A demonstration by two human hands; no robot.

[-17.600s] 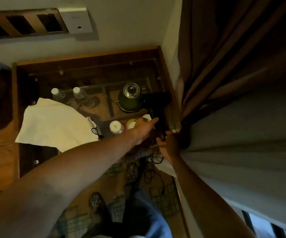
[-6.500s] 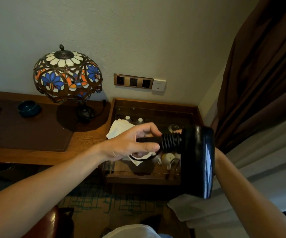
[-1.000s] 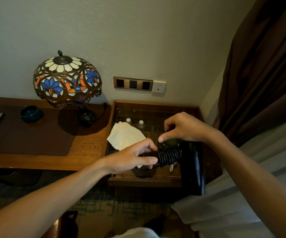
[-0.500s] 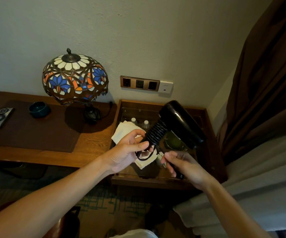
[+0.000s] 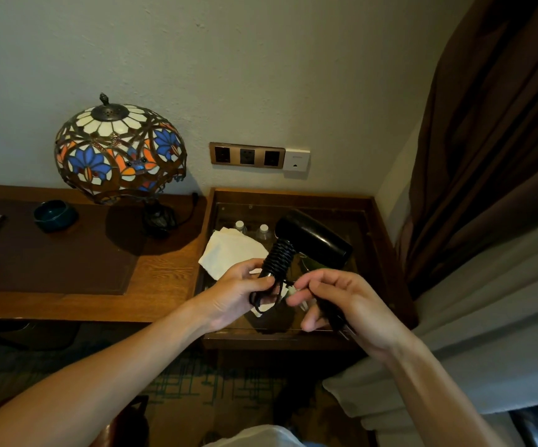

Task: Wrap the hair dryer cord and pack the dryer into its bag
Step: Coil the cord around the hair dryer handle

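Observation:
A black hair dryer (image 5: 314, 241) is held in the air above a glass-topped side table, its barrel pointing up and right. The black cord (image 5: 279, 258) is coiled tightly around its handle. My left hand (image 5: 233, 296) grips the lower end of the handle. My right hand (image 5: 345, 303) holds the cord's loose end with the plug, just right of the handle. A short loop of cord hangs between the two hands. A cream cloth bag (image 5: 232, 253) lies flat on the side table behind my left hand.
The wooden side table (image 5: 387, 240) holds two water bottles (image 5: 251, 230) under its glass. A stained-glass lamp (image 5: 119, 150) and a dark bowl (image 5: 55, 215) stand on the desk at left. Wall sockets (image 5: 247, 155) sit above. Brown curtains (image 5: 493, 133) hang at right.
The dryer has tilted a little lower and my right hand has moved up and closer to the handle with the cord's end. The view has shifted slightly.

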